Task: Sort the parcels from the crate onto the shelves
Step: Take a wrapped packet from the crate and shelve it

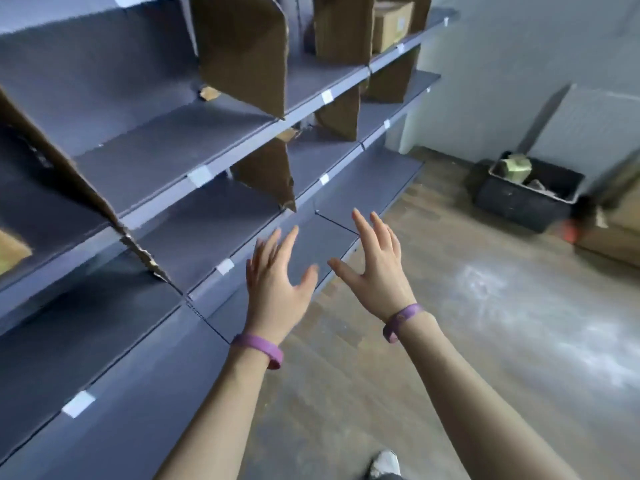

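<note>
Left hand point(277, 275) and right hand point(379, 268) spread beside shelves point(173, 157); crate point(519, 202) beyond.

A pale grey-white wall point(519, 64) meets a brown wood-plank floor point(433, 358). A whitish dusty patch point(502, 299) marks the floor, and a pale panel point(595, 129) stands against the wall.

Place: parcel storeroom | Signs: grey labelled shelves point(221, 157), cardboard dividers point(249, 53), a shelved box point(391, 26), dark crate point(530, 195) on wooden floor point(450, 341)
</note>
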A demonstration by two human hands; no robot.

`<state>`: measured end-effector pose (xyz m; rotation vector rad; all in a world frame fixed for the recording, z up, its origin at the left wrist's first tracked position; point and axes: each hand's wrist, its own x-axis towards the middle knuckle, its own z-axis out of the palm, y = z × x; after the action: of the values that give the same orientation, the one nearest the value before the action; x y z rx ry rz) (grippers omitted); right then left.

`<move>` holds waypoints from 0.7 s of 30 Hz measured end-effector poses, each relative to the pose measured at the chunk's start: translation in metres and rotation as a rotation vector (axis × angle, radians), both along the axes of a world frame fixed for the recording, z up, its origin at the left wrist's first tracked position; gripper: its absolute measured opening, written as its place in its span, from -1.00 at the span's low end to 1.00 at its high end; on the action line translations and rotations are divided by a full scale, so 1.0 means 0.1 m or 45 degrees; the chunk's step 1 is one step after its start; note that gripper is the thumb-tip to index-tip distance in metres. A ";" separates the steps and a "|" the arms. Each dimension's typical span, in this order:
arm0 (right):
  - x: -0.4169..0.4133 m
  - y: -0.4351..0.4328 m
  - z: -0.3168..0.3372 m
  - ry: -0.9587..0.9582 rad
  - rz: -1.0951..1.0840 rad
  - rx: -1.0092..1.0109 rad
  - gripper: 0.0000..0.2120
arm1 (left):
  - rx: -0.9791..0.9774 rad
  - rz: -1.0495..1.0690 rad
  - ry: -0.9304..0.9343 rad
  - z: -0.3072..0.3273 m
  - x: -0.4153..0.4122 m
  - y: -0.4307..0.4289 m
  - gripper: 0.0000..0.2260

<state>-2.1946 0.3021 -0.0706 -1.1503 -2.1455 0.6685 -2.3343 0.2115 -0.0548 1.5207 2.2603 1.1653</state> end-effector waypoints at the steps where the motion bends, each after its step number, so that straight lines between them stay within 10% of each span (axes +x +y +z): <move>1: 0.22 0.09 0.01 0.022 -0.045 -0.014 -0.25 | -0.010 -0.046 0.005 -0.01 0.18 0.16 -0.41; 21: 2.58 2.38 -0.24 -0.032 -0.684 -0.039 -0.24 | -0.247 -0.619 -0.119 -0.30 2.18 3.19 -0.33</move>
<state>-1.9363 0.5400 -0.0946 -1.6661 -1.7287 0.4402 -2.1165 0.5307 -0.0846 1.7543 1.7399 0.8304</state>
